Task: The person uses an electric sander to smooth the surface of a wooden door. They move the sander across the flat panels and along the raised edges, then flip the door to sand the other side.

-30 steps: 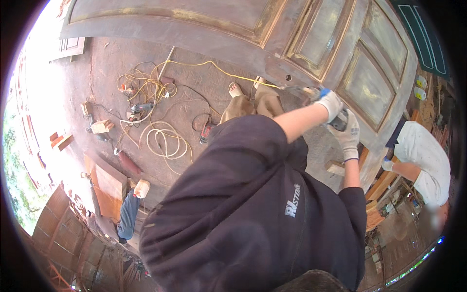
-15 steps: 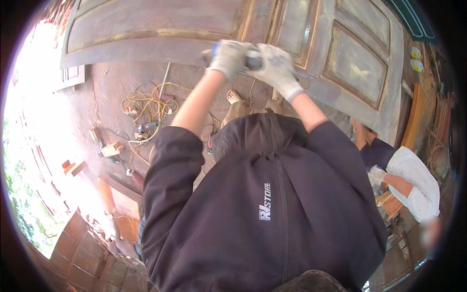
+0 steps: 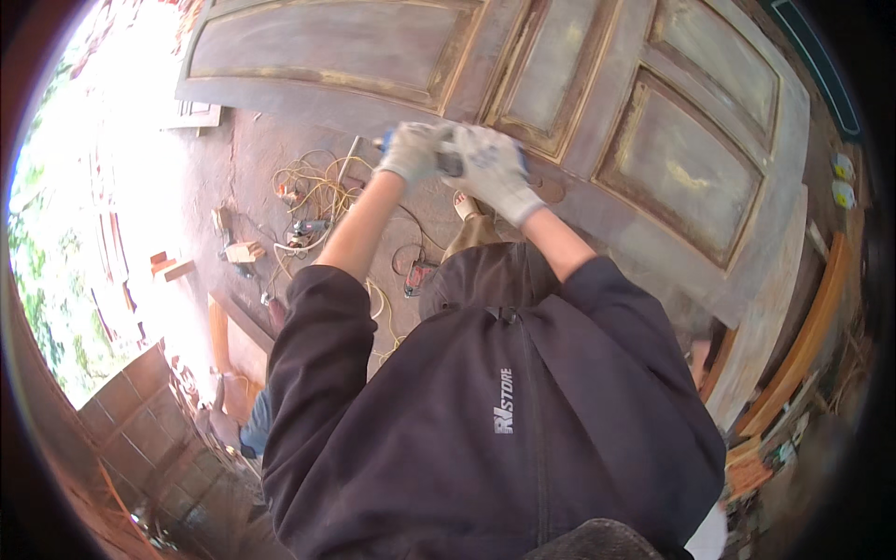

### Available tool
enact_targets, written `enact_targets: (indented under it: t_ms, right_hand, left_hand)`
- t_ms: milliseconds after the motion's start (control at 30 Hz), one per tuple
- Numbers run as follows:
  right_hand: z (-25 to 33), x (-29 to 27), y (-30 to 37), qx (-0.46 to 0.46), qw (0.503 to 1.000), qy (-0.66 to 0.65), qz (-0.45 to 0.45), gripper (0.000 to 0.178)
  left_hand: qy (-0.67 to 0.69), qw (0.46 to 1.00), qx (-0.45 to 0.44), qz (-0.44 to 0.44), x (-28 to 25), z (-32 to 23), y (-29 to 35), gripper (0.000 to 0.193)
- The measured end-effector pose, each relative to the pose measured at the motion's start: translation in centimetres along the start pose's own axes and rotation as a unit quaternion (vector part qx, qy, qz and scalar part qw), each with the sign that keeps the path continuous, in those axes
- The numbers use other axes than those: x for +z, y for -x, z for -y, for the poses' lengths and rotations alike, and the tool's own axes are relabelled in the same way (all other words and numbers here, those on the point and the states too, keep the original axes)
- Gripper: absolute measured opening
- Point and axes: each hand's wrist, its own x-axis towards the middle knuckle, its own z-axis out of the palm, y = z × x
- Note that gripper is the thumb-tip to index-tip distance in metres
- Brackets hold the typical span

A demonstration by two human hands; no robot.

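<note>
White-gloved L hand (image 3: 411,153) & R hand (image 3: 487,168) clasp dark handheld power tool (image 3: 450,162); prob. best kept flat to brown panelled wooden door (image 3: 553,82).

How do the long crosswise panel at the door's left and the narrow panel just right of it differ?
Shape: the long panel is broad from side to side; the narrow panel is slim.
Direction: the long panel runs across the view, while the narrow panel runs up toward the top edge.
Shared: both are framed panels of the same door, with brownish-yellow patches along their borders.
</note>
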Motion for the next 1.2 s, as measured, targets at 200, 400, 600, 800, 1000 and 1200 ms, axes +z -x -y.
enact_targets:
  t_ms: [200,400,600,800,1000,1200]
  right_hand:
    - [-8.6,-6.3,11.3,0.041,0.999,-0.017,-0.025,0.076]
    - [-13.7,-9.6,20.9,0.082,0.994,0.054,-0.052,0.084]
    - [-14.5,-8.4,24.2,0.083,0.990,0.090,-0.072,0.086]
    - [-6.6,-2.6,12.2,0.059,0.991,0.073,-0.098,0.080]
    - [5.0,3.9,-4.7,0.017,0.996,0.053,-0.063,0.076]
    - [16.9,11.6,-17.9,-0.013,0.998,-0.033,-0.058,0.074]
  left_hand:
    - [0.125,0.983,0.131,-0.027,-2.8,-14.5,-1.7,0.041]
    - [0.081,0.960,0.254,-0.086,-0.2,-25.9,-3.7,0.018]
    - [0.102,0.949,0.296,-0.035,1.7,-27.3,-4.1,0.033]
    - [0.138,0.947,0.266,-0.111,4.3,-13.3,-5.0,0.026]
    - [0.132,0.976,0.159,-0.073,0.2,8.5,-0.3,0.043]
    - [0.073,0.993,0.088,-0.027,0.5,27.6,2.6,0.049]
